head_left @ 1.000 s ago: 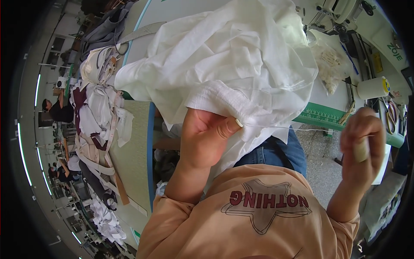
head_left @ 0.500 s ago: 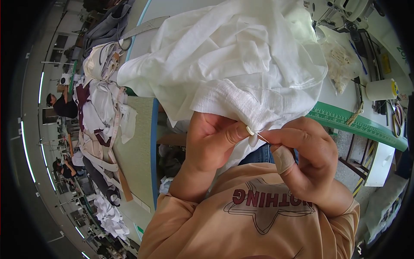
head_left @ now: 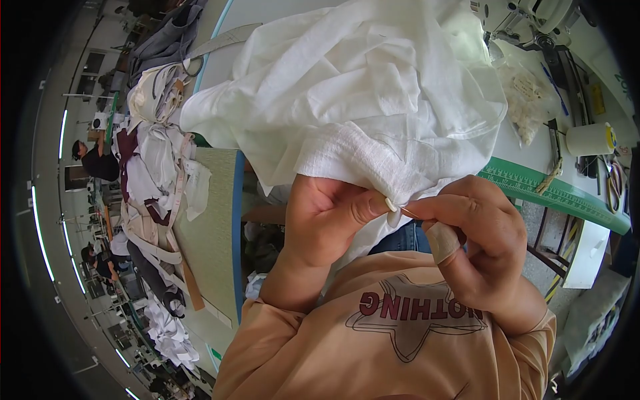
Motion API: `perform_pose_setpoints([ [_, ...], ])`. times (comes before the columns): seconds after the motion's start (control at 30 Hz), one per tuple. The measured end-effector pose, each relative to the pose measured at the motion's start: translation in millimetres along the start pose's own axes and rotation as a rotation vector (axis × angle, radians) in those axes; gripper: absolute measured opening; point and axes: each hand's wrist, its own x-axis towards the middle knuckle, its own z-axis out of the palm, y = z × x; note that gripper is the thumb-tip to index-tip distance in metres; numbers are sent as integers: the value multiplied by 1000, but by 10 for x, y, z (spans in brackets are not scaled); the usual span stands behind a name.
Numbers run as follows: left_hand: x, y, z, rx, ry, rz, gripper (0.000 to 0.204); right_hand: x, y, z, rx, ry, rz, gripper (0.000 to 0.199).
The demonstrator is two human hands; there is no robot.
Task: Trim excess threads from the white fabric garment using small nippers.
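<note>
A white garment [head_left: 373, 87] lies in folds over the table, and its crinkled edge hangs toward me. My left hand [head_left: 327, 223] is closed on this edge, its thumb pressing a small pale button [head_left: 391, 204] against the cloth. Close beside the button, my right hand [head_left: 480, 230] pinches a thin needle [head_left: 407, 213] between its fingers. The needle's tip is at the button and cloth, but whether it has entered them is too small to tell. A beige plaster or finger cover [head_left: 443, 241] wraps my right thumb.
A green ruler [head_left: 553, 193] runs along the table's front edge at right. Beyond it are a white thread cone [head_left: 590, 139], scissors [head_left: 614, 183], a plastic bag of small pale pieces [head_left: 523, 97] and a sewing machine [head_left: 533, 23]. Cloth pieces [head_left: 160, 157] pile up at left.
My right hand has shifted slightly to the right, and less of the needle shows between fingers and button. My left hand keeps its hold on the cloth almost in place.
</note>
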Motion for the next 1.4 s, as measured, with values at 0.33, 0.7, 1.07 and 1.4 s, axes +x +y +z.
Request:
perform_pose_setpoints([
  [0.33,5,-30,22,-58,-18,-40,36,-16,20,45,-27,56,-22,14],
  [0.7,6,-126,115,108,-28,183,29,-60,-12,184,24,205,140,16],
  [1.07,7,-74,167,330,-55,216,26,27,-3,71,-207,94,-177,18],
  [1.4,96,-161,195,521,123,186,25,162,-42,-13,-329,281,-390,11],
])
